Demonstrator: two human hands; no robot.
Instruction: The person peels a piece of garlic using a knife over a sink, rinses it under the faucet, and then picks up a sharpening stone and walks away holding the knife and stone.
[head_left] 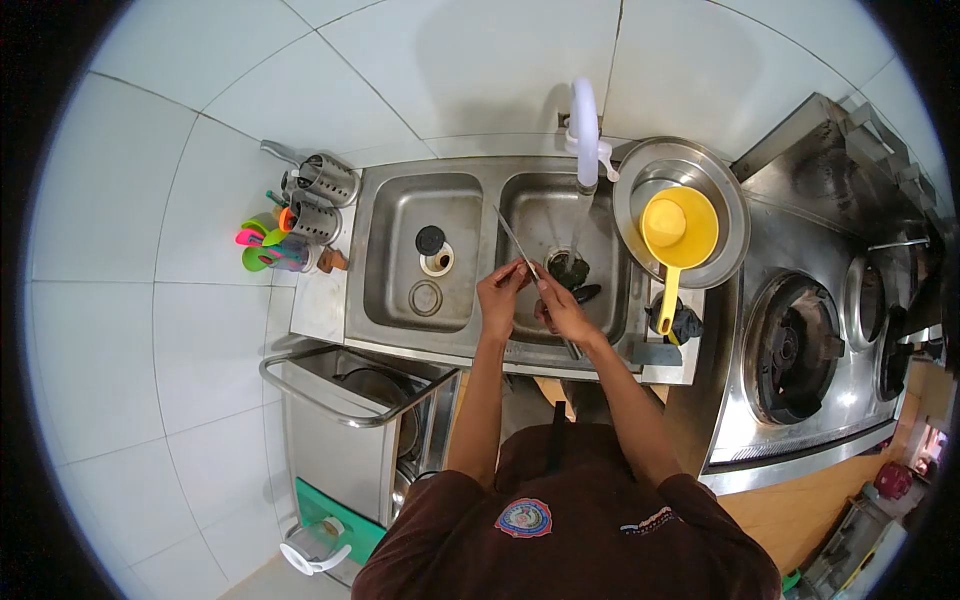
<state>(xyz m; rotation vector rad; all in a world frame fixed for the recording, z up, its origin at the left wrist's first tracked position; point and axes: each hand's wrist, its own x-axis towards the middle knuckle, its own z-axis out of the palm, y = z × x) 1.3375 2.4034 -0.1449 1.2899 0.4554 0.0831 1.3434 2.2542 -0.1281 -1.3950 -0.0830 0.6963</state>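
Observation:
Over the right basin [622,325] of the steel sink, my left hand [503,292] pinches a long, thin metal utensil [512,236] near its middle. My right hand [562,308] is closed around its lower part, with the end showing below the palm. The utensil's exact kind is unclear. Water falls from a white faucet [583,130] just beyond my hands. Under the stream, dark green pieces [568,268] lie at the drain, and a dark oblong piece [587,293] rests beside my right hand.
A steel bowl [735,215] with a yellow dipper [712,240] stands on the right, near a stove [730,410]. In the left basin [385,250] are a black drain cover [430,240] and a metal ring [425,298]. Utensil holders [330,180] stand left; a metal cart [340,440] sits below.

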